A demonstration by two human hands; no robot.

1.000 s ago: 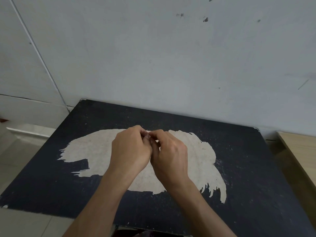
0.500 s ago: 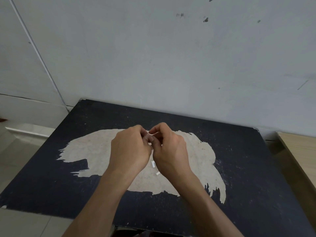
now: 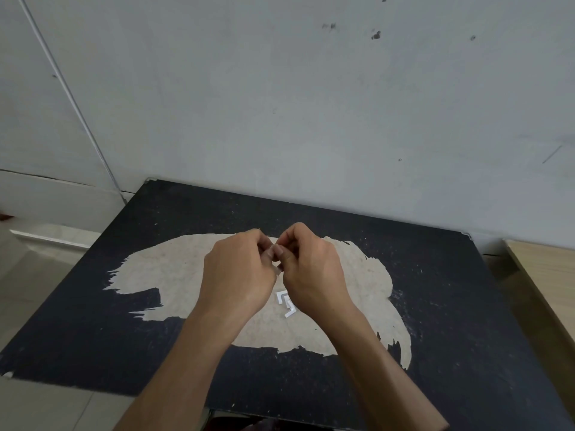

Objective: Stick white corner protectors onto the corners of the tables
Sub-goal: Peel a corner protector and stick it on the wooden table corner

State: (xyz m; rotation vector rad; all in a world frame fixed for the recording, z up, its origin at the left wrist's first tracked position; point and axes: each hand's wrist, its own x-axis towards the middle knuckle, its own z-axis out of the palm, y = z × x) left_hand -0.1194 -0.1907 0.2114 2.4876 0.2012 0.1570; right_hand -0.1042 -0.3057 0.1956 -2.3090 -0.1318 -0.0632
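Observation:
A black table (image 3: 435, 306) with a large worn beige patch stands against the wall. My left hand (image 3: 239, 272) and my right hand (image 3: 311, 269) meet above its middle, fingertips pinched together on a small piece that the fingers almost wholly hide. Below the hands, white corner protectors (image 3: 284, 301) lie on the beige patch, partly covered by my right wrist. Small pale pieces show at the table's far left corner (image 3: 149, 181) and far right corner (image 3: 465, 234).
A grey wall (image 3: 311, 104) rises directly behind the table. A light wooden table (image 3: 547, 275) adjoins at the right edge. Pale floor tiles (image 3: 37, 269) lie to the left, with a white baseboard ledge.
My right hand has lifted and pulled slightly right from the left one. The white protectors on the table under the hands have come into view.

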